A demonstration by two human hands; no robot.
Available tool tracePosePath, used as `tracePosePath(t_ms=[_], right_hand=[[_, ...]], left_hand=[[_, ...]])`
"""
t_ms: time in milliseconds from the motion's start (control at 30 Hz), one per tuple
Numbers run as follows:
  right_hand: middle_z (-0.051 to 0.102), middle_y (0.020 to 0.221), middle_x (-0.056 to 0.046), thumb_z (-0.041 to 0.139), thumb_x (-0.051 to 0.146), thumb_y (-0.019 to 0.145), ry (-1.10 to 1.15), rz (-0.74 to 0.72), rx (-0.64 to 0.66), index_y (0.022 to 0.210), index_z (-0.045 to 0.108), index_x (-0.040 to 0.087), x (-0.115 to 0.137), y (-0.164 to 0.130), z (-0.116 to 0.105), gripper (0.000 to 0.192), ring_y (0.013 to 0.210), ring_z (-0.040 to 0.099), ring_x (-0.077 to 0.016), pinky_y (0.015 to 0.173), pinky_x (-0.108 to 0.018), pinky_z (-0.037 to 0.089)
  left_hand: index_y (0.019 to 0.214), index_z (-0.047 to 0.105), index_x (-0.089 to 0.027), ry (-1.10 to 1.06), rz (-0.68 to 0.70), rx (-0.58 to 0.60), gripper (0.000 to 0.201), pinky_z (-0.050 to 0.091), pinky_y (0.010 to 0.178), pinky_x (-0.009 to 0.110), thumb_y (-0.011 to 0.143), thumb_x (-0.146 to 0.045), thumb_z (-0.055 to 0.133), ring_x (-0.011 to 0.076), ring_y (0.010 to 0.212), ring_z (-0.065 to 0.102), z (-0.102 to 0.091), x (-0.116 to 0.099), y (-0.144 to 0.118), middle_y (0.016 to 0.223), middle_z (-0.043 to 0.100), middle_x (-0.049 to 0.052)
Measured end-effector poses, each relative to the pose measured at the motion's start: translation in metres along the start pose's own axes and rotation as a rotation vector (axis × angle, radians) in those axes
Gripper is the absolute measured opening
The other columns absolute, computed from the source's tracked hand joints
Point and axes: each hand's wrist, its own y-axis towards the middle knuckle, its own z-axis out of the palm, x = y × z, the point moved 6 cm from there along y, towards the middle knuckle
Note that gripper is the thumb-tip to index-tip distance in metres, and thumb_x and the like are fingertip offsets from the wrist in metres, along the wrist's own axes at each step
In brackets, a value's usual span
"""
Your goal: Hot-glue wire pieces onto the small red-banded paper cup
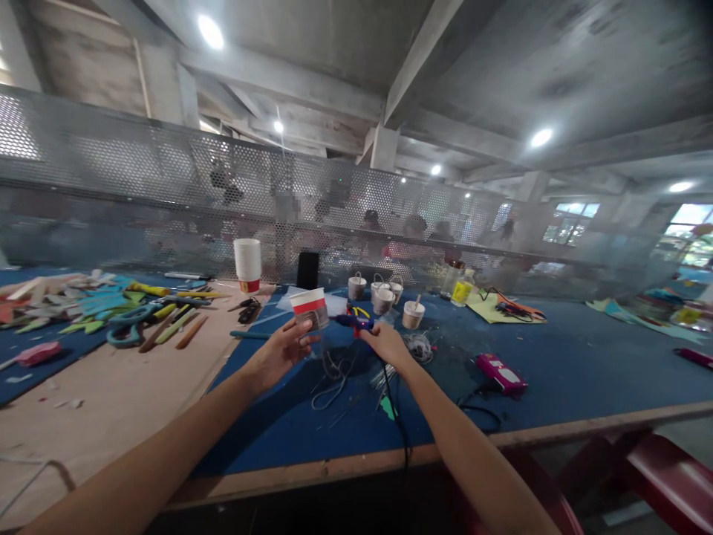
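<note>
My left hand (283,351) holds up a paper cup (310,303) with a white rim and a red band; its lower part looks wrapped in grey cord. Loose grey cord (333,401) trails below the cup onto the blue mat. In my right hand (385,345) is a dark blue glue gun (354,321), its nozzle pointing left at the cup's side. Whether the nozzle touches the cup I cannot tell. A black cable (396,423) runs down from the gun over the table edge. Beside my right wrist lies a coil of grey cord (419,348).
Several small grey cups (383,300) with handles stand behind the gun. A stack of paper cups (247,261) and a black phone (308,270) are at the back. Scissors (125,327) and sticks lie left. A magenta box (501,373) sits right. A perforated screen (345,200) borders the table.
</note>
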Motion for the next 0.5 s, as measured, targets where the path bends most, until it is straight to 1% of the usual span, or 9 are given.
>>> tracePosePath(t_ms=[67,167,200,267,300,367,433,500], right_hand=[[0.072,0.087,-0.007,0.063,0.055,0.084,0.247,0.007,-0.09,0.09,0.066,0.016,-0.001,0.002,-0.009,0.039,0.081,0.065,-0.0212,0.067,-0.028,0.042],[0.072,0.091,-0.008,0.065,0.059,0.08,0.664,-0.061,-0.153,0.094,0.065,0.015,0.008,-0.001,-0.018,0.045,0.082,0.066,-0.0207,0.073,-0.029,0.047],[0.071,0.09,-0.007,0.067,0.059,0.08,0.773,-0.087,-0.158,0.094,0.064,0.016,0.013,-0.004,-0.02,0.045,0.08,0.066,-0.0199,0.074,-0.029,0.049],[0.07,0.084,-0.003,0.069,0.058,0.079,0.979,-0.108,-0.134,0.096,0.06,0.018,0.022,-0.01,-0.021,0.044,0.067,0.064,-0.0167,0.068,-0.029,0.05],[0.069,0.084,-0.001,0.07,0.056,0.079,1.063,-0.122,-0.096,0.099,0.058,0.02,0.028,-0.014,-0.021,0.043,0.063,0.062,-0.0153,0.064,-0.029,0.05],[0.067,0.077,0.002,0.071,0.054,0.08,1.128,-0.162,-0.041,0.093,0.055,0.021,0.039,-0.021,-0.021,0.039,0.053,0.056,-0.012,0.056,-0.026,0.046],[0.058,0.063,0.006,0.071,0.053,0.082,1.099,-0.198,-0.009,0.085,0.054,0.021,0.048,-0.028,-0.022,0.037,0.047,0.047,-0.0096,0.05,-0.024,0.039],[0.049,0.054,0.008,0.071,0.054,0.083,1.028,-0.214,0.008,0.085,0.059,0.02,0.053,-0.035,-0.023,0.036,0.044,0.041,-0.0094,0.048,-0.024,0.035]], left_hand=[[0.109,0.073,-0.019,0.014,0.013,-0.015,0.03,0.058,0.065,0.021,0.08,-0.021,0.08,0.0142,0.082,0.073,-0.001,-0.001,0.0,0.108,0.076,0.007],[0.113,0.072,-0.019,0.024,0.046,-0.005,0.031,0.058,0.07,0.022,0.082,-0.021,0.078,0.0167,0.091,0.073,0.003,-0.004,-0.002,0.115,0.075,0.009],[0.114,0.072,-0.019,0.023,0.047,-0.004,0.032,0.059,0.07,0.023,0.082,-0.02,0.078,0.0185,0.094,0.073,0.005,-0.004,-0.003,0.117,0.075,0.01],[0.116,0.071,-0.019,0.017,0.032,-0.008,0.034,0.058,0.065,0.022,0.082,-0.019,0.078,0.0204,0.097,0.074,0.007,-0.005,-0.005,0.121,0.074,0.01],[0.115,0.071,-0.019,0.012,0.023,-0.007,0.035,0.058,0.063,0.021,0.082,-0.018,0.078,0.0206,0.097,0.074,0.008,-0.005,-0.005,0.122,0.073,0.01],[0.115,0.07,-0.019,-0.007,0.01,-0.01,0.034,0.057,0.061,0.019,0.081,-0.016,0.078,0.0188,0.093,0.074,0.009,-0.005,-0.005,0.12,0.074,0.009],[0.112,0.071,-0.019,-0.02,0.008,-0.012,0.033,0.057,0.059,0.017,0.081,-0.015,0.079,0.0153,0.083,0.074,0.008,-0.004,-0.005,0.113,0.075,0.008],[0.109,0.071,-0.019,-0.027,0.009,-0.028,0.031,0.056,0.057,0.016,0.08,-0.013,0.08,0.0124,0.073,0.073,0.006,-0.004,-0.004,0.104,0.076,0.006]])
